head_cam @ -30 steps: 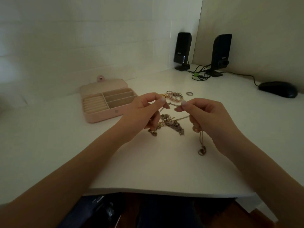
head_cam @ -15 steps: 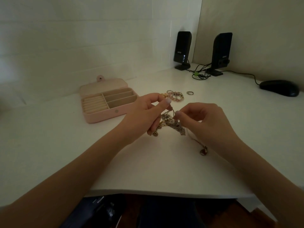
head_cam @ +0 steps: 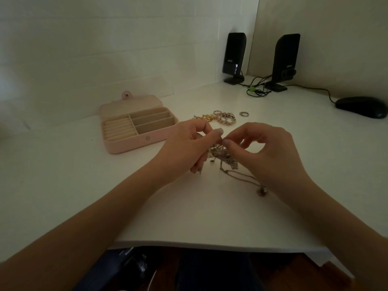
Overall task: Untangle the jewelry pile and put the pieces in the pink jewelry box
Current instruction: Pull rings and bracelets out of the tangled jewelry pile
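Two hands work over a white desk [head_cam: 84,185], with the pink jewelry box [head_cam: 134,131] lying open to their left, lid folded flat behind it and its long side running roughly left to right, angled slightly away; the compartments face up and appear to hold nothing yet, so I judge no piece has been stowed. Placement looks deliberate — the box sits within easy reach of the left hand [head_cam: 189,145], well apart from the tangle. That hand pinches a fine chain between thumb and forefinger, the other fingers curled beneath; the right hand [head_cam: 270,156] pinches the same strand just beside it, fingertips nearly touching, presumably to tease one link free while the other end is anchored. The jewelry pile [head_cam: 222,155] lies on the desk directly beneath and between the hands. One chain [head_cam: 239,176] trails out of it toward the near right, its long axis diagonal, ending in a small pendant [head_cam: 261,191] partly hidden by the right wrist. Beyond the hands lie beaded bracelets [head_cam: 224,118] — already separate — and a lone ring [head_cam: 244,114] just to their right.
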Action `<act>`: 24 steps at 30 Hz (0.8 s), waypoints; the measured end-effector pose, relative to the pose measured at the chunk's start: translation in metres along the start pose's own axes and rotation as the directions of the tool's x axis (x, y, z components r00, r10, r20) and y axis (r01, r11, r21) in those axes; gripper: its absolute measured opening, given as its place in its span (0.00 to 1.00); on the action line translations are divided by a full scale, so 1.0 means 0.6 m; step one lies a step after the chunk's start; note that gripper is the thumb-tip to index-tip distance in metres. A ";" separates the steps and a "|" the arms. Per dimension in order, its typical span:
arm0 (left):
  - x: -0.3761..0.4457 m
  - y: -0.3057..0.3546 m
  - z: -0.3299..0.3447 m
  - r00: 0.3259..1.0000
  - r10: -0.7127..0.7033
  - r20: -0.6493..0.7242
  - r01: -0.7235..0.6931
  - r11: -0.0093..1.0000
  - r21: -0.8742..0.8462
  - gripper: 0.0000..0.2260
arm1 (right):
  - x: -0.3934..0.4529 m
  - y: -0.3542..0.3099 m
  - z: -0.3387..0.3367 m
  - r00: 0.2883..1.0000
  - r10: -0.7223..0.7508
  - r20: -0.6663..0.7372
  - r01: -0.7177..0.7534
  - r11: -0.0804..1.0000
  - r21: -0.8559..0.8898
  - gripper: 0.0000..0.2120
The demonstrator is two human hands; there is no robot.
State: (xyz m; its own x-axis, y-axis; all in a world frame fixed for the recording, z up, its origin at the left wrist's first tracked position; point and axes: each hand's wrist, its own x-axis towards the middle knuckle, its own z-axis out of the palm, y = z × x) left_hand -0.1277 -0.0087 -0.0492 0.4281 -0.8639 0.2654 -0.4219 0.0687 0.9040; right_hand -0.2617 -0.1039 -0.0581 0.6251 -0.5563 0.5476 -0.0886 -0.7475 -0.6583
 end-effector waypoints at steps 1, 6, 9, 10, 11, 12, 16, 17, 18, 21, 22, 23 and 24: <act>0.000 -0.001 0.001 1.000 -0.003 0.002 0.003 1.000 0.002 0.12 | 0.000 0.001 0.001 1.000 0.007 -0.003 -0.007 1.000 -0.012 0.03; 0.001 -0.002 0.004 1.000 -0.018 0.018 0.018 1.000 0.005 0.13 | 0.000 0.003 0.003 1.000 0.013 -0.016 -0.014 0.997 -0.075 0.02; 0.002 -0.003 0.003 0.999 -0.037 0.026 0.037 0.999 -0.002 0.11 | 0.000 0.000 0.002 1.000 -0.009 -0.026 0.005 0.991 -0.137 0.02; 0.002 -0.003 0.003 0.999 -0.044 0.026 0.044 0.999 -0.002 0.11 | 0.000 -0.002 0.002 1.000 -0.016 -0.023 0.012 0.989 -0.147 0.02; 0.002 -0.003 0.003 0.999 -0.048 0.025 0.048 0.999 -0.001 0.11 | 0.000 -0.002 0.002 1.000 -0.017 -0.019 0.014 0.989 -0.149 0.03; 0.002 -0.003 0.003 0.998 -0.052 0.025 0.052 0.999 0.000 0.11 | 0.001 -0.002 0.003 1.000 -0.011 -0.016 0.009 0.989 -0.146 0.03; 0.004 -0.003 0.003 0.998 -0.062 0.028 0.062 0.998 0.004 0.09 | 0.005 0.004 0.005 1.000 0.011 -0.022 -0.013 0.993 -0.117 0.02; 0.004 -0.003 0.003 0.997 -0.065 0.031 0.064 0.998 0.016 0.08 | 0.005 0.005 0.005 1.000 0.016 -0.022 -0.019 0.994 -0.109 0.02; 0.003 -0.003 0.003 0.997 -0.068 0.035 0.067 0.997 0.028 0.08 | 0.005 0.005 0.004 1.000 0.022 -0.018 -0.024 0.995 -0.100 0.02; 0.001 -0.001 0.003 0.996 -0.070 0.049 0.068 0.997 0.040 0.06 | 0.004 0.004 0.004 1.000 0.024 0.003 -0.023 0.996 -0.090 0.02; 0.001 -0.002 0.003 0.997 -0.067 0.048 0.065 0.997 0.041 0.05 | 0.004 0.003 0.004 1.000 0.020 0.008 -0.019 0.995 -0.094 0.02; 0.000 -0.002 0.002 0.997 -0.062 0.044 0.060 0.997 0.043 0.03 | 0.003 0.003 0.005 1.000 0.017 0.010 -0.016 0.995 -0.098 0.02; 0.001 -0.003 0.001 0.998 -0.056 0.036 0.055 0.997 0.047 0.03 | 0.003 0.003 0.005 1.000 0.013 0.011 -0.012 0.995 -0.103 0.03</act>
State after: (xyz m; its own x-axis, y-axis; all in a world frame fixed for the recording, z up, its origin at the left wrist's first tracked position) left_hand -0.1273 -0.0099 -0.0509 0.4222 -0.8838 0.2017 -0.4347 -0.0022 0.9006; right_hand -0.2581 -0.1052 -0.0598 0.6326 -0.5621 0.5328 -0.1756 -0.7741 -0.6082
